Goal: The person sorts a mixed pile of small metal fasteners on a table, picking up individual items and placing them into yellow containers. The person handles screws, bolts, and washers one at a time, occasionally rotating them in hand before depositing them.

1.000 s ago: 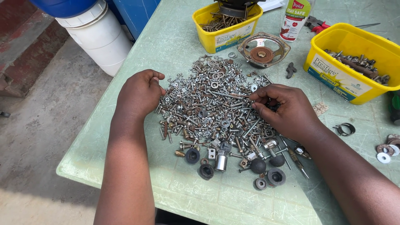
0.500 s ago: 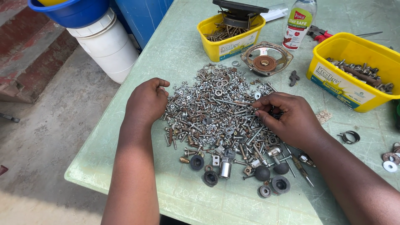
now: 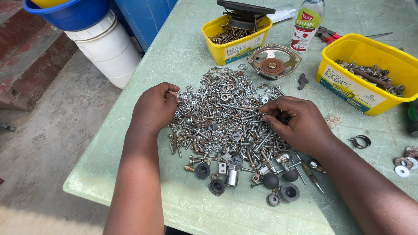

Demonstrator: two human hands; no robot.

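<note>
Both hands are down in the big heap of screws, bolts and washers (image 3: 226, 117) in the middle of the green counter (image 3: 174, 56). The left hand (image 3: 154, 106) sits on the heap's left edge with fingers curled under; can't tell if it's got anything pinched. The right hand (image 3: 300, 124) is on the right side, fingertips bunched together picking at the pieces, but whatever it may have is too small to make out.

The heap itself has no single direction, screws lying every which way, though it's spread a bit longer from the near edge toward the far side. One long bolt (image 3: 237, 107) near the middle lies roughly left-to-right.

Along the near edge sit a few black rubber feet (image 3: 289, 191) and a small metal cylinder (image 3: 232, 177). Farther out: a rusty speaker frame (image 3: 273, 61), a yellow tub of nails (image 3: 236, 37), a second yellow tub (image 3: 365, 72) on the right with rusty bolts, and a clear bottle (image 3: 307, 19).
</note>
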